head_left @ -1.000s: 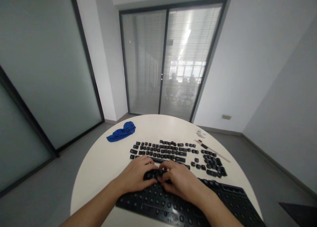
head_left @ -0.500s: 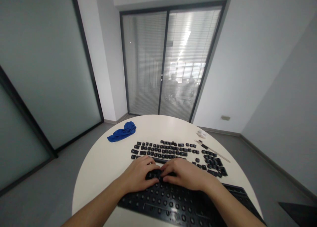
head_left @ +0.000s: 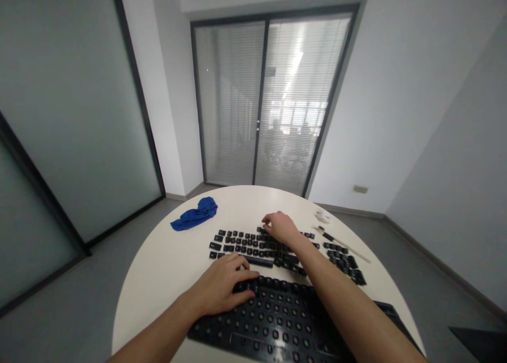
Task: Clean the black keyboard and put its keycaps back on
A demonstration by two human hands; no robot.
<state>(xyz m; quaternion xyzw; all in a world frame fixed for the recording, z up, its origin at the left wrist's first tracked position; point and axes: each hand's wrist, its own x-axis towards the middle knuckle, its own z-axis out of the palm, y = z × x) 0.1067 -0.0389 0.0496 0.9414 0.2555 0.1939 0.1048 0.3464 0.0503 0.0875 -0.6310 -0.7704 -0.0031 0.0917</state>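
in the head view, the left hand (head_left: 225, 285) rests with parted fingers, its grip loose, on the far edge of the keyboard (head_left: 273, 321) lying on the bench (head_left: 158, 278), while the right arm (head_left: 336, 299) stretches over it, the right hand (head_left: 278, 227) curled above loose keycaps (head_left: 245, 242), its grip unclear.

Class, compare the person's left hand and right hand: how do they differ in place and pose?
The left hand is at the far edge of the keyboard; the right hand reaches beyond it, to the rear of the loose keycaps.

The left hand's thumb and forefinger are spread; the right hand's fingers curl more.

Both are bare.
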